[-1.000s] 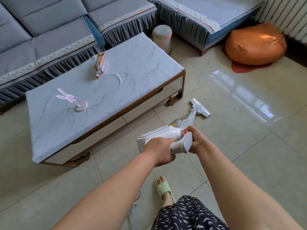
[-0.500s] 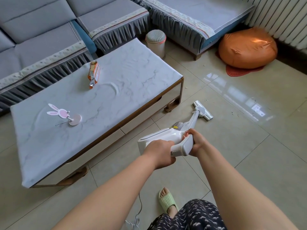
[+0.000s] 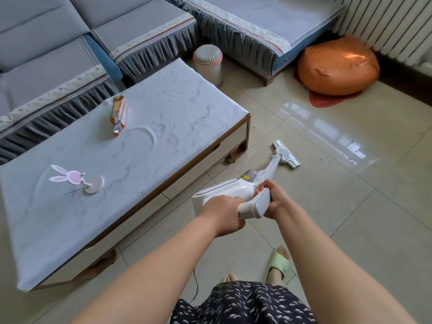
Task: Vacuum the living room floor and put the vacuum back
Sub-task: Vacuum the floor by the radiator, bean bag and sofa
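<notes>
While both hands grip it, vacuum [image 3: 236,192] head [image 3: 285,154] nearer table [image 3: 140,146] corner

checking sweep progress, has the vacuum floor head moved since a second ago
Yes. The vacuum floor head has slid right, away from the coffee table leg, onto open tiles.

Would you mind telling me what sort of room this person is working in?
Most likely a home living room: a grey sectional sofa wraps around a low coffee table, an orange beanbag sits on the tiled floor, and both hands grip a white vacuum.
</notes>
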### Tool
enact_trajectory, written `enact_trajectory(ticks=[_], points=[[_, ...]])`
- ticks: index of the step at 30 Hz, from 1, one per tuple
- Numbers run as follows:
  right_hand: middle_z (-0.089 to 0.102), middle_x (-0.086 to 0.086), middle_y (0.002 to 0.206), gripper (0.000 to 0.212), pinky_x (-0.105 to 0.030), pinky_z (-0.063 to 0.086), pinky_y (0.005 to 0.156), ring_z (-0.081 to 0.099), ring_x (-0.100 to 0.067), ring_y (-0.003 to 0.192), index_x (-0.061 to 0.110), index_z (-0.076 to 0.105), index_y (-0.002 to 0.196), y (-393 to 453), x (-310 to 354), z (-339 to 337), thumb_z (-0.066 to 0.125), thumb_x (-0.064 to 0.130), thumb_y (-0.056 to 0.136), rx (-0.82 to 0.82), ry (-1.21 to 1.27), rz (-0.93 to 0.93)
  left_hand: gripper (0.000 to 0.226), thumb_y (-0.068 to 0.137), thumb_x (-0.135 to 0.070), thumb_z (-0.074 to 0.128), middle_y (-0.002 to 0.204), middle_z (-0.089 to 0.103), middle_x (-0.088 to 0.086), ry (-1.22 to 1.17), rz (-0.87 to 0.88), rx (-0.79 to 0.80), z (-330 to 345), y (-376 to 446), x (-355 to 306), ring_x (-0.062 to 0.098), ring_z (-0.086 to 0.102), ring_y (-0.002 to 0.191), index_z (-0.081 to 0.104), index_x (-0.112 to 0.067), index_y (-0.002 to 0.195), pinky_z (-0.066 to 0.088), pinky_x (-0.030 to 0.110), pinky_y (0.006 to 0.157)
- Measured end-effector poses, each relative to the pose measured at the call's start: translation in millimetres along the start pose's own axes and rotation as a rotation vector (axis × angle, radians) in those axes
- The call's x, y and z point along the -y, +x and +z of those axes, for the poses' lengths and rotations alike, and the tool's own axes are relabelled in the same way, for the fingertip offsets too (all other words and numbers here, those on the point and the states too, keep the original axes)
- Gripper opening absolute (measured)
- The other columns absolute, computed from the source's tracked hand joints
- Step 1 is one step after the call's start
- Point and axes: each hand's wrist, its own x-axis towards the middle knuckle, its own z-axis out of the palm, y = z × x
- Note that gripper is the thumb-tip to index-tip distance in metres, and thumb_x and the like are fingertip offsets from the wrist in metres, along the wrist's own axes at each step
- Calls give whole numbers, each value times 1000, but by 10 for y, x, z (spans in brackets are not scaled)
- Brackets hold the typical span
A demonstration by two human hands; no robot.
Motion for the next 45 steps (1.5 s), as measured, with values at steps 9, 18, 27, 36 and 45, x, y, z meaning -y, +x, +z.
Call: enact_trajectory(ticks=[9,18,27,36,45], points=[[47,4,46,22,-15,47,45,46,-9,36,13,45,59,39,468,130,54,11,79,-30,27,5,18,85,-34,57,106,66,4,15,18,28,-208,481,-124,27,58,98,55,-23,98,43,30,73],[45,2,45,19,-15,48,45,45,-11,35,12,45,60,64,939,220,54,8,77,-25,87,-3,17,85,-36,58,102,66,2,11,38,49,-383,946,-258,25,58,96,56,-23,95,51,34,79],[55,2,49,15,-18,50,42,51,-10,35,8,54,65,87,1473,106,57,7,79,-38,110,-11,13,86,-35,58,105,66,2,2,53,54,-408,1387,-578,24,58,96,53,-26,93,46,28,74],[60,-4,55,9,-18,54,51,57,-12,41,0,59,78,74,1944,-162,54,6,83,17,146,19,19,85,-36,58,105,66,4,30,57,65,-324,1697,-999,27,58,98,55,-20,97,49,31,77],[50,4,51,17,-18,47,50,47,-9,41,11,49,60,129,1847,-240,56,7,75,-32,116,-18,23,86,-35,58,110,66,5,38,114,76,-336,1644,-972,28,58,101,58,-20,103,50,33,83]])
